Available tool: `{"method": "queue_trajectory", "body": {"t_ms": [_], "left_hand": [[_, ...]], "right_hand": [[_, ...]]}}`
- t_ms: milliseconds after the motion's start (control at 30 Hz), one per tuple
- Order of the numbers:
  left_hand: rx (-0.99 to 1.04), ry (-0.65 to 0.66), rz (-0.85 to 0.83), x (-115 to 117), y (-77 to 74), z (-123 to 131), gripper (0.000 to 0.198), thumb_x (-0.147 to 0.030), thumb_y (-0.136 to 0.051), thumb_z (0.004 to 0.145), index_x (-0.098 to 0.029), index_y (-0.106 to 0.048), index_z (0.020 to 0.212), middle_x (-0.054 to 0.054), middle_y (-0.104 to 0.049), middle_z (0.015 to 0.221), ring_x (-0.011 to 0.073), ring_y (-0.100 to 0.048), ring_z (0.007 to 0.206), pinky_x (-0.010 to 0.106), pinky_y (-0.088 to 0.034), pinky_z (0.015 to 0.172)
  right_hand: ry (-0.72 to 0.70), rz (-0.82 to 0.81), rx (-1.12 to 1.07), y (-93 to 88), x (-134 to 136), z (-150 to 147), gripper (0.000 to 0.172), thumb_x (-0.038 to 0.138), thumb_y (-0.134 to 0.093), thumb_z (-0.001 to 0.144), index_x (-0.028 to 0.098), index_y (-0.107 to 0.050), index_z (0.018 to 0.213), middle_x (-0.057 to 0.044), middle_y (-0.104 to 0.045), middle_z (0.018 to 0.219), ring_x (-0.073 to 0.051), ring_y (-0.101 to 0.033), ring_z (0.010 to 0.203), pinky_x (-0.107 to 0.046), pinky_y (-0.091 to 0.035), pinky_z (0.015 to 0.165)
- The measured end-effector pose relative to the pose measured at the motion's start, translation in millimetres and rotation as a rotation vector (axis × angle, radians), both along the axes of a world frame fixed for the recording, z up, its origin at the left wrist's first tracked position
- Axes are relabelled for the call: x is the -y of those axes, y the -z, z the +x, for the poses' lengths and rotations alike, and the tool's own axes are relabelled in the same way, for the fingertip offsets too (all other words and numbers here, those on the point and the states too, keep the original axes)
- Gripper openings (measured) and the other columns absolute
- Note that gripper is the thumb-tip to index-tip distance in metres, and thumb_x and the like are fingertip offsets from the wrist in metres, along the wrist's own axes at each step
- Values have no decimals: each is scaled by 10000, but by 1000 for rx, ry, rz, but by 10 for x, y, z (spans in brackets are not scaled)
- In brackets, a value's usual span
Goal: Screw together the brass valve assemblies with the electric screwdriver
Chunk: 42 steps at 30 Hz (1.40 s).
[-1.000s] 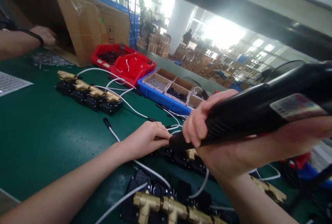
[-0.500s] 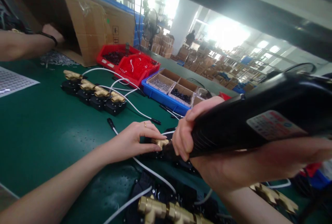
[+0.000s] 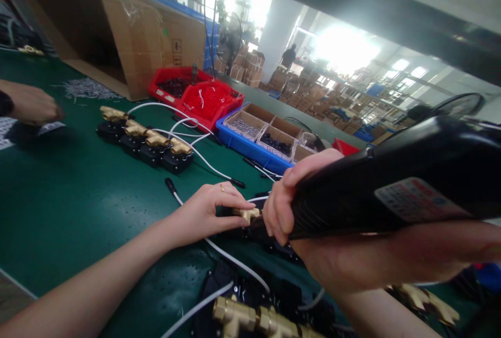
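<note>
My left hand (image 3: 213, 210) pinches a small brass valve fitting (image 3: 249, 216) between thumb and fingers. That fitting sits on a black unit whose body is mostly hidden behind my hands. Wrapped around a thick black power screwdriver (image 3: 348, 192), my right hand (image 3: 332, 260) keeps it slanted, its front end down beside the fitting. The screwdriver's tip cannot be made out. Closer to me lie black units with brass valve bodies (image 3: 237, 314) and a white cable (image 3: 238, 260). More brass fittings (image 3: 426, 301) show below my right forearm.
A row of black units with brass valves (image 3: 156, 145) stands on the green table (image 3: 97, 207). Behind are red bins (image 3: 209, 121), a blue divided tray (image 3: 254, 153) and a tipped cardboard box (image 3: 144, 46). A co-worker's hand (image 3: 31, 103) is at the left over a printed sheet.
The co-worker's hand has left the cardboard box and is now lower, over the sheet, with a blurred dark thing beneath it. My two hands keep nearly the same pose; the view shifts slightly.
</note>
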<state>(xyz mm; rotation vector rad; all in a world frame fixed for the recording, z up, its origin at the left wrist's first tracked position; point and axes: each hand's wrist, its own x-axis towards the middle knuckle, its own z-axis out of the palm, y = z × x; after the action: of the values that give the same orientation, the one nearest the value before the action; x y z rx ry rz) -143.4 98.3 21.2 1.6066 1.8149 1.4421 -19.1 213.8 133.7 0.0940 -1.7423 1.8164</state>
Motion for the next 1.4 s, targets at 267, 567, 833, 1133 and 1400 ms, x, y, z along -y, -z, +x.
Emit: {"method": "queue_trajectory", "body": {"t_ms": [267,567,833,1133,1400], "left_hand": [[16,2,-6,4,1,-8,129,-319,-743,870,-219,-790,936,39,-745,923,179,-640,887,271,-474,814],[16,7,-16,-6,5,7,190,-309,-614,951,-211,-777,943,49,-746,958,185,-630,916,308,-452,887],[25,19,-28,-17,41,-17,229,-343,-593,961,-198,-768,932,51,-734,968,186,-617,935,297,-435,886],[-4,-13,-63,-34,61,17,390,-459,-537,989,-190,-772,833,66,-712,922,182,-609,897,282,-447,829],[-15,-12,-67,-25,95,4,366,-472,-550,984,-206,-792,912,66,-721,929,186,-617,917,289,-465,849]], "right_hand": [[17,28,-11,-1,19,-37,737,856,-448,831,193,-687,618,-46,-577,461,-189,-499,339,-320,-407,338],[-27,-150,-33,119,-5,-24,684,848,-679,658,165,-675,699,-4,-542,453,-171,-477,303,-287,-375,308],[-31,-149,-34,193,-17,-25,676,837,-653,700,162,-652,698,-24,-573,474,-165,-492,333,-288,-398,356],[-43,-200,-23,116,0,-46,623,787,-760,608,181,-618,629,-1,-525,430,-156,-446,290,-271,-356,299],[-35,-287,-13,195,-23,-154,642,800,-776,550,193,-569,575,23,-464,364,-143,-384,246,-242,-302,238]]}}
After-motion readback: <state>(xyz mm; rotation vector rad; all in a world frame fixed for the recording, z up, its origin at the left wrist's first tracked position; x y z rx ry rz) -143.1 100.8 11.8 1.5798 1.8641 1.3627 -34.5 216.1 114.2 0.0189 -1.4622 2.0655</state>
